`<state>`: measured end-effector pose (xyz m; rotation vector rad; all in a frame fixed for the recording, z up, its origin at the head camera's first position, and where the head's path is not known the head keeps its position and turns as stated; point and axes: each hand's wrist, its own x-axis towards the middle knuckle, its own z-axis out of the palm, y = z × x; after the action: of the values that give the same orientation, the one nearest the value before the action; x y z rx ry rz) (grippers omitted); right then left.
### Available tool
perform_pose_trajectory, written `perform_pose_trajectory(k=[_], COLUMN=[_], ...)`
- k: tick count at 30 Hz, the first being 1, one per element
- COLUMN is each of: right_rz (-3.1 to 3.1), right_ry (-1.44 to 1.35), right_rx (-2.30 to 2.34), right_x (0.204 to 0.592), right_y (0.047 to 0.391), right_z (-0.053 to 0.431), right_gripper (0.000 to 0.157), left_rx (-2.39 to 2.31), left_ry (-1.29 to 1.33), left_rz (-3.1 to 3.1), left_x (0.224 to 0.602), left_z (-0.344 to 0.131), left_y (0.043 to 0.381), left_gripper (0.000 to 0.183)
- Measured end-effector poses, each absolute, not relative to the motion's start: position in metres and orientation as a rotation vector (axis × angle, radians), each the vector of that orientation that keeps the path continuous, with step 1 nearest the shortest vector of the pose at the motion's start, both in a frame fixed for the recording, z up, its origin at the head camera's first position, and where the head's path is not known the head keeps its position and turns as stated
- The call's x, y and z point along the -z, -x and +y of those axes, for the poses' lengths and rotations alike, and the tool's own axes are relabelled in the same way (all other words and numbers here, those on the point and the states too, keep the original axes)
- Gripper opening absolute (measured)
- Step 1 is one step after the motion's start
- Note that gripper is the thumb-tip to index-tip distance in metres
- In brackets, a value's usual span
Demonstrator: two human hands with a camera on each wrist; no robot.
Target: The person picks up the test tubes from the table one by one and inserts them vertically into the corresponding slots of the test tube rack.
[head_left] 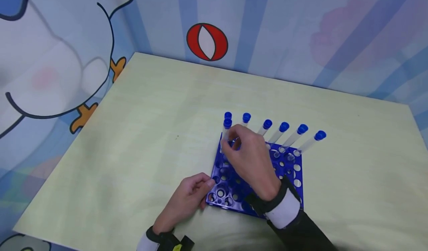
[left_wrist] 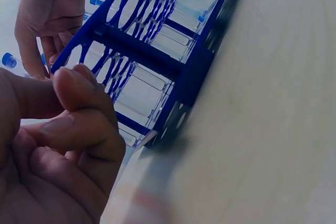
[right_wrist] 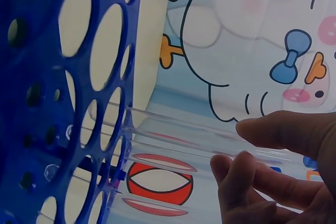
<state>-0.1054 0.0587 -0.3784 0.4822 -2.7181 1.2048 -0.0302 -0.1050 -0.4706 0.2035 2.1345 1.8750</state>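
Observation:
A blue test tube rack (head_left: 240, 203) with rows of round holes stands on the table. My left hand (head_left: 190, 193) holds its near left corner, and in the left wrist view curled fingers (left_wrist: 79, 129) meet the rack's edge (left_wrist: 142, 48). Over the rack's far left part, my right hand (head_left: 252, 156) pinches a clear test tube (head_left: 227, 124) with a blue cap. The tube (right_wrist: 184, 124) passes between thumb and fingers in the right wrist view, its lower end in a rack hole. Several more blue-capped tubes (head_left: 302, 129) stand along the far row, leaning slightly.
The pale table (head_left: 133, 143) extends around the rack on both sides. Behind it rises a blue striped wall panel (head_left: 277, 32) with a red and white ball picture (head_left: 207, 42). A cartoon panel (head_left: 60, 69) borders the left edge.

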Motion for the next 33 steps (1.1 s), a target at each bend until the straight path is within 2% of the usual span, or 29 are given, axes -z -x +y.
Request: perform_pose_trajectory(k=[33], right_rz=[-2.886], right_ry=[-0.409], right_rx=[-1.164], right_x=[0.392], right_y=[0.108], right_z=[0.057], right_gripper=[0.009], left_rx=[-1.840], left_ry=[-0.192], left_rz=[2.161], left_x=[0.473], left_z=[-0.105], left_y=[0.031], left_gripper=[0.025])
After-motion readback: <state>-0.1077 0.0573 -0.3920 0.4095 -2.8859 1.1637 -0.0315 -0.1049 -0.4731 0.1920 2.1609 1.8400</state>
